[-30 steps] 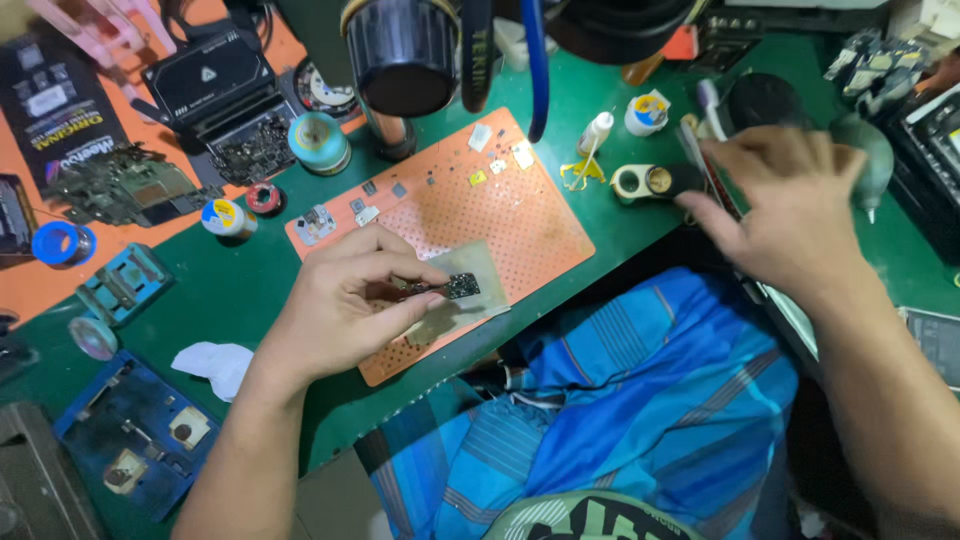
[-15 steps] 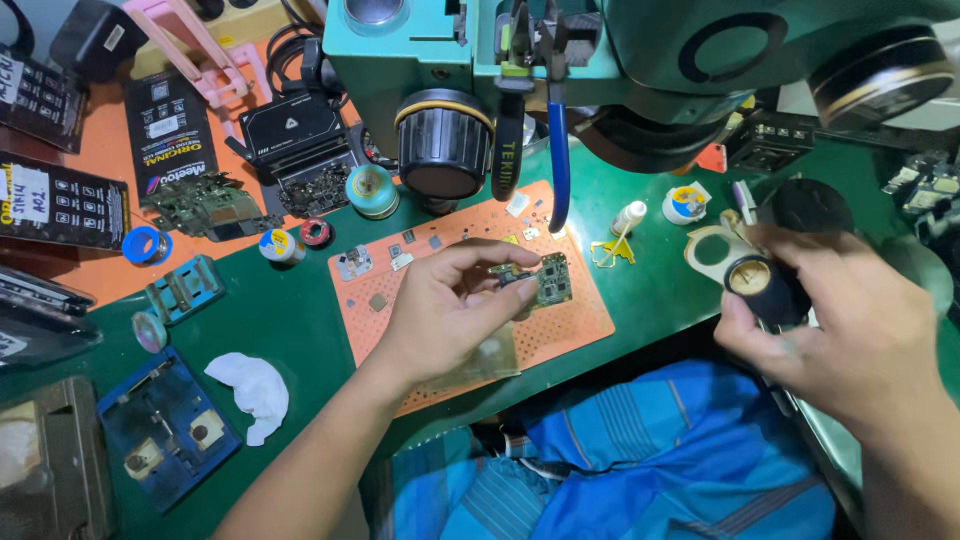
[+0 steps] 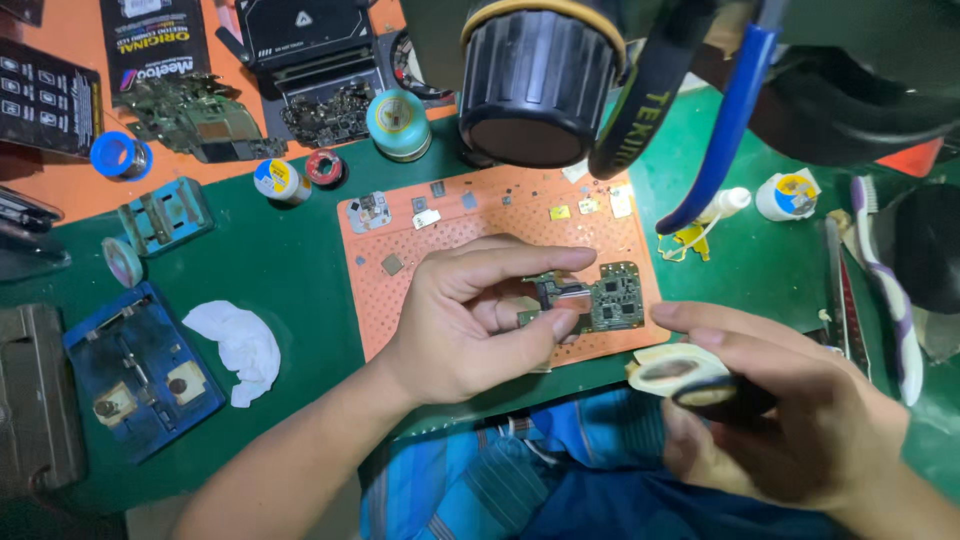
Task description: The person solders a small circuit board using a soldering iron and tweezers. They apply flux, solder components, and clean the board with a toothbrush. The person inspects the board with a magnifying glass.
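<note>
The left hand (image 3: 465, 320) pinches a small green circuit board with dark chips (image 3: 600, 298) between thumb and fingers, its grip closed on the board's left end. The board sits just above the near right part of an orange perforated rubber work mat (image 3: 470, 215), which lies on the green surface (image 3: 290, 270).

The right hand (image 3: 780, 420), near and to the right of the board, has its grip closed around a small round black tin (image 3: 715, 395); a pale cream lid or roll (image 3: 670, 368) touches the tin on its left side. Whether that pale piece belongs to the tin cannot be told.

Far above the mat hangs a black ribbed microscope lens barrel (image 3: 540, 85). Loose small chips and metal shields lie along the far edge of the mat. To the left on the surface lie a crumpled white cloth (image 3: 240, 345) and a blue metal board holder (image 3: 135, 365). Blue striped fabric (image 3: 560, 480) shows at the near edge, below both hands.
</note>
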